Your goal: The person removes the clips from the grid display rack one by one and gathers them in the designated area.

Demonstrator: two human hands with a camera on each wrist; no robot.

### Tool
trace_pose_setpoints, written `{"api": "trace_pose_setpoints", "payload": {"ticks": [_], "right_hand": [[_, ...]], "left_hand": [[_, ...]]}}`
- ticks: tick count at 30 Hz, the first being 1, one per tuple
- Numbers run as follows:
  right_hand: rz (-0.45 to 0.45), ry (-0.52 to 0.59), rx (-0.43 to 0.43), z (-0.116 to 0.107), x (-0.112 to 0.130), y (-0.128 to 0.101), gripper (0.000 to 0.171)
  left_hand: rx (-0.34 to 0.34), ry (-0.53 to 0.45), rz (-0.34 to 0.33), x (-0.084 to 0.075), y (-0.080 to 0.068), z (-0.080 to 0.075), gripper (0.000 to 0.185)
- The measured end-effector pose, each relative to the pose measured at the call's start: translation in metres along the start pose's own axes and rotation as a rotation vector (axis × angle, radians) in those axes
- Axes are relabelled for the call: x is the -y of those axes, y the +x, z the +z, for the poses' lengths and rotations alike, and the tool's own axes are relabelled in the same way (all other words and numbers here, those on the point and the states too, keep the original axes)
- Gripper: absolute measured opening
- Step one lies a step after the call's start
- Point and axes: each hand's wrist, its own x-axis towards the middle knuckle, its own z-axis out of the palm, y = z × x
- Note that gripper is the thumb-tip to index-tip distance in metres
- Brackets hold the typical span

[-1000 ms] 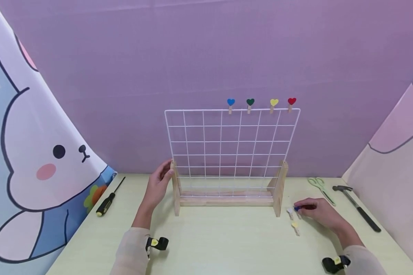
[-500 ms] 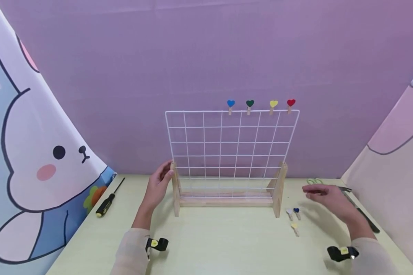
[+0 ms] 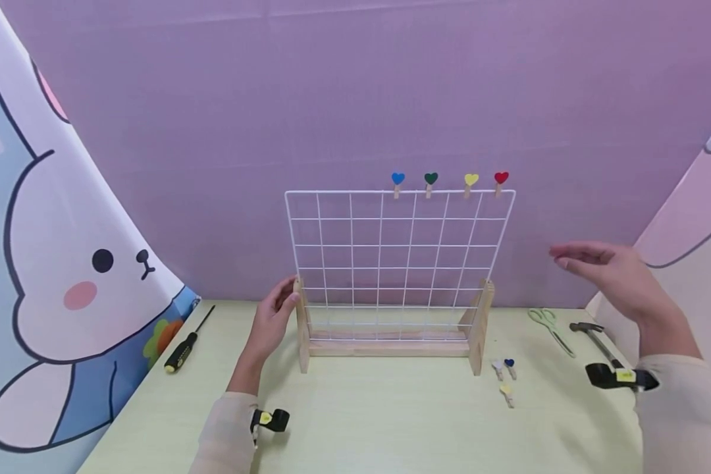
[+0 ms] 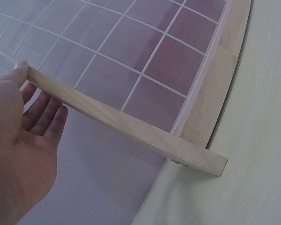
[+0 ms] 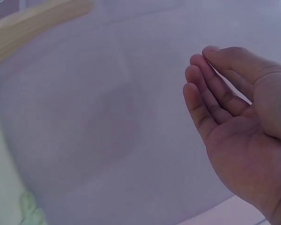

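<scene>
A white wire grid (image 3: 399,250) stands in a wooden base (image 3: 388,345) on the pale table. Four heart clips sit on its top wire: blue (image 3: 397,179), green (image 3: 430,178), yellow (image 3: 471,179) and red (image 3: 501,177). My left hand (image 3: 286,297) rests against the left wooden upright (image 4: 126,129), thumb on its top end, fingers (image 4: 49,119) loose behind it. My right hand (image 3: 576,258) hovers in the air to the right of the grid, palm flat, holding nothing. Three small clips lie by the right foot: white (image 3: 498,366), blue (image 3: 510,364), yellow (image 3: 506,390).
A black and yellow screwdriver (image 3: 184,349) lies at the left of the table. Green scissors (image 3: 548,320) and a hammer (image 3: 592,336) lie at the right. Purple backdrop behind, printed cloth panels (image 3: 65,276) on both sides.
My right hand left the blue clip on the table and rose up and to the right, level with the grid's middle. The left hand has stayed on the upright.
</scene>
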Motion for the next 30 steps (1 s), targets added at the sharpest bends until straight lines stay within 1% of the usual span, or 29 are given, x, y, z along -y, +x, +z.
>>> {"api": "trace_pose_setpoints", "payload": {"ticks": [6,11,16,21,26,30], "right_hand": [[-0.083,0.03,-0.042,-0.014,0.032,0.009,0.044],[-0.117,0.078,-0.073,-0.022,0.056,0.014,0.041],[-0.16,0.106,-0.113,-0.029,0.081,0.021,0.039],[-0.164,0.132,-0.133,-0.035,0.109,0.029,0.039],[-0.146,0.141,-0.115,-0.038,0.131,0.036,0.042],[-0.151,0.147,-0.088,-0.038,0.147,0.041,0.044]], "left_hand": [[0.0,-0.009,-0.013,0.001,0.001,0.002,0.046],[0.003,-0.006,-0.029,-0.001,0.001,0.004,0.046],[0.004,0.0,-0.028,-0.002,0.001,0.003,0.047],[-0.004,0.0,-0.02,-0.002,0.0,0.002,0.047],[-0.001,-0.003,-0.011,0.0,0.001,0.001,0.047],[0.001,-0.001,-0.008,0.0,0.001,0.001,0.047]]}}
